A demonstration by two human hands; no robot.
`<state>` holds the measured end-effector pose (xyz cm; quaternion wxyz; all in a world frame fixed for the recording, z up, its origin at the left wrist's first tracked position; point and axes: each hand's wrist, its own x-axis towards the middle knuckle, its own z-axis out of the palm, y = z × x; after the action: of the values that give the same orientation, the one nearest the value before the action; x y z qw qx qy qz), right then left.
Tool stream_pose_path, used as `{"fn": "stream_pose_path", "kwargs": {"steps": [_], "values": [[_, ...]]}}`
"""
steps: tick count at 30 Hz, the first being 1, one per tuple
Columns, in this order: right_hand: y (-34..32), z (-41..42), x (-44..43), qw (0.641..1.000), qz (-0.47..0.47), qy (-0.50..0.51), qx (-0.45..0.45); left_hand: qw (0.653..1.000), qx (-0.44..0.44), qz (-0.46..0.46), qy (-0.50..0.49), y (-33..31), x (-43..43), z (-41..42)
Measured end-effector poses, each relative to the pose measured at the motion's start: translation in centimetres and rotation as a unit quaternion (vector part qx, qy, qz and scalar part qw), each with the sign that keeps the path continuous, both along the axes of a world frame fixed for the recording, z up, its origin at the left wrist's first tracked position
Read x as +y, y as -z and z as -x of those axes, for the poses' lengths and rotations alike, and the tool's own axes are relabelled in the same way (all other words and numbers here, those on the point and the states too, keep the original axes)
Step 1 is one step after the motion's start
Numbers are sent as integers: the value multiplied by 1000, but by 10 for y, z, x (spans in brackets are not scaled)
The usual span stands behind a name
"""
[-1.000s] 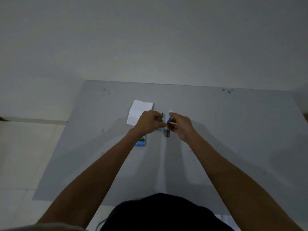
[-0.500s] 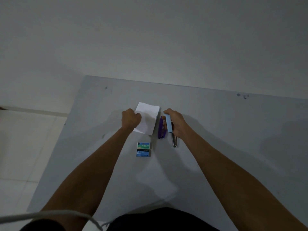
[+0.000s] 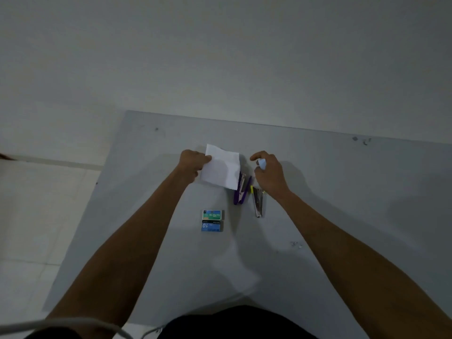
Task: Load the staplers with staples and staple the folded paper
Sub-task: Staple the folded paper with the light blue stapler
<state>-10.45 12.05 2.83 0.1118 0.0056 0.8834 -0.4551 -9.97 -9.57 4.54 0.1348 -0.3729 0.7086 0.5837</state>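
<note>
On the table (image 3: 342, 216), the folded paper (image 3: 221, 167) lies far and left, one stapler (image 3: 241, 190) just right of its near corner, another stapler (image 3: 258, 201) right of that, and two staple boxes (image 3: 212, 220) nearer, touching.

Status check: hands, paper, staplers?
Left hand pinching folded paper. Right hand on light-blue stapler. Purple stapler beside the paper, untouched. Nothing blocking.

Grey table (image 3: 342, 192), white wall (image 3: 220, 57)
</note>
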Motion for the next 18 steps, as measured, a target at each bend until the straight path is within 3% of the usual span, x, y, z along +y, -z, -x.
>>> {"fn": "stream_pose_path", "kwargs": {"steps": [4, 9, 14, 18], "values": [[-21, -2, 8, 988, -62, -88, 108, 998, 8, -64, -8, -26, 6, 2], [-50, -1, 11, 976, -51, -64, 204, 994, 38, -106, -1, -60, 23, -4], [-83, -8, 22, 994, 56, -28, 89, 989, 115, -86, 23, -92, 30, -21], [-104, -17, 29, 980, 192, 11, -57, 976, 171, -105, 86, -102, 37, -35]]}}
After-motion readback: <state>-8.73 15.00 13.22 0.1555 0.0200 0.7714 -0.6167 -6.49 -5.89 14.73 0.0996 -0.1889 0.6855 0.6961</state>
